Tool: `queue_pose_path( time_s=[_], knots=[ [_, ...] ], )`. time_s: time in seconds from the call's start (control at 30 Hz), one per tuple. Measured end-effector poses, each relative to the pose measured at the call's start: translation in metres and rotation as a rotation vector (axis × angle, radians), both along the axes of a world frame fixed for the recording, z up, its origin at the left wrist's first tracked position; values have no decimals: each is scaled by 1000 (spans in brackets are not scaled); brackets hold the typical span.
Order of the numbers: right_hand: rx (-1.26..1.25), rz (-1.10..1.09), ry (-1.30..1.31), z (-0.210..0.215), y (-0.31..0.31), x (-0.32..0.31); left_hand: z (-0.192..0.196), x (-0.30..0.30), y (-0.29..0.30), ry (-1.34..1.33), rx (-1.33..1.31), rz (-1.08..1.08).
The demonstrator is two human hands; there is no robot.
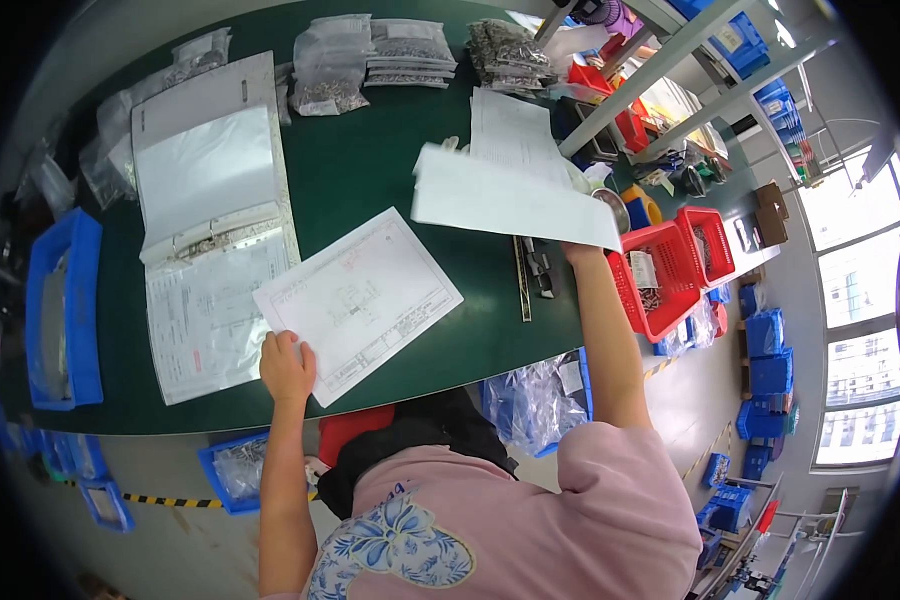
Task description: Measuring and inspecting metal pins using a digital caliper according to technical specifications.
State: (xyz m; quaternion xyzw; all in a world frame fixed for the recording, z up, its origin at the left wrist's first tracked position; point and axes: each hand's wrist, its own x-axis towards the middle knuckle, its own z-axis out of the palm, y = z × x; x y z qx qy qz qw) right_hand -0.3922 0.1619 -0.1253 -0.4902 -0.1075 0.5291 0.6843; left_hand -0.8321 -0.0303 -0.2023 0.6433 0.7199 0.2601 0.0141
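Note:
My left hand (pixel 288 368) grips the lower left edge of a drawing sheet (pixel 370 300), its fingers curled at the paper's border. The sheet lies slanted on the green table, overlapping an opened ring binder (pixel 205 170) with pages in clear sleeves. At the right, my right hand (pixel 582 252) holds a white sheet of paper (pixel 510 205) by its near right edge. That sheet is raised and tilted, and most of the fingers are hidden behind it. Beyond it lies a printed sheet (pixel 515 135). A caliper-like tool (pixel 539 270) and a steel ruler (pixel 523 280) lie below the raised paper.
Bags of small parts (pixel 410 50) line the table's far side. A blue tray (pixel 65 310) stands at the left end. Red baskets (pixel 660 280) with parts stand at the right, near a metal frame (pixel 660 75). A blue bin (pixel 540 405) sits below the front edge.

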Motion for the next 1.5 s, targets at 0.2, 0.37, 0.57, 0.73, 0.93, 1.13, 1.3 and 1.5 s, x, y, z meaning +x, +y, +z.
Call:
queue_pose_path(
  time_s=[0.2, 0.37, 0.57, 0.73, 0.93, 1.13, 1.3, 1.5],
  knots=[
    [-294, -355, 145, -33, 45, -6, 0, 1, 2, 15, 44, 17],
    [-299, -388, 221, -50, 72, -43, 2, 0, 4, 3, 4, 14],
    [-451, -83, -34, -45, 85, -79, 1, 0, 7, -4, -16, -3],
    [-729, 103, -353, -46, 90, -94, 1, -2, 8, -36, -86, -17],
    [-295, -326, -99, -66, 128, -95, -4, -1, 7, -49, -36, -25],
    [-97, -182, 307, -69, 163, -83, -8, 1, 2, -20, 30, 11],
    [-136, 92, 177, -66, 128, -87, -10, 6, 0, -35, 30, 2],
    [-132, 122, -54, -71, 50, -105, -8, 11, -2, 27, 100, -10]
  ],
)
